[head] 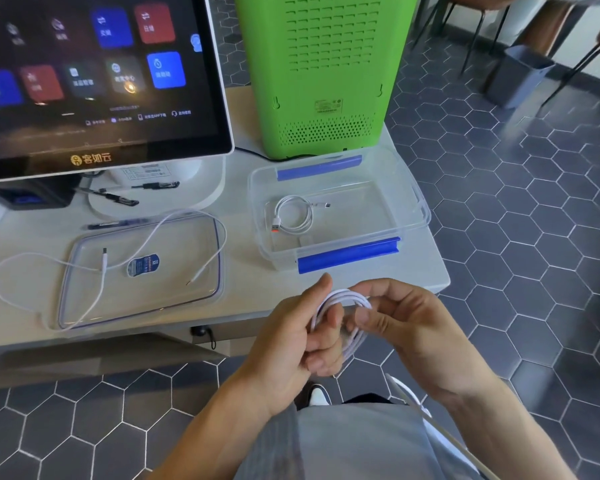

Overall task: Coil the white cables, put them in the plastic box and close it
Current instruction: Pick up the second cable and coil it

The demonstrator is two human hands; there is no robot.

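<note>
Nearest, the left hand (pixel 303 336) and right hand (pixel 404 327) both close around a coiled white cable (pixel 343 299) just off the table's (pixel 243 299) front edge. Beyond, an uncoiled white cable (pixel 42 258) sprawls across the clear lid (pixel 142 306). Farther right, the open plastic box (pixel 413 199) with blue clips holds another coiled cable (pixel 293 214).

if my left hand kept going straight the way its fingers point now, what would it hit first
Probably the near blue latch of the plastic box. The left hand, gripping the coiled cable, points up toward it; depth is unclear.
</note>
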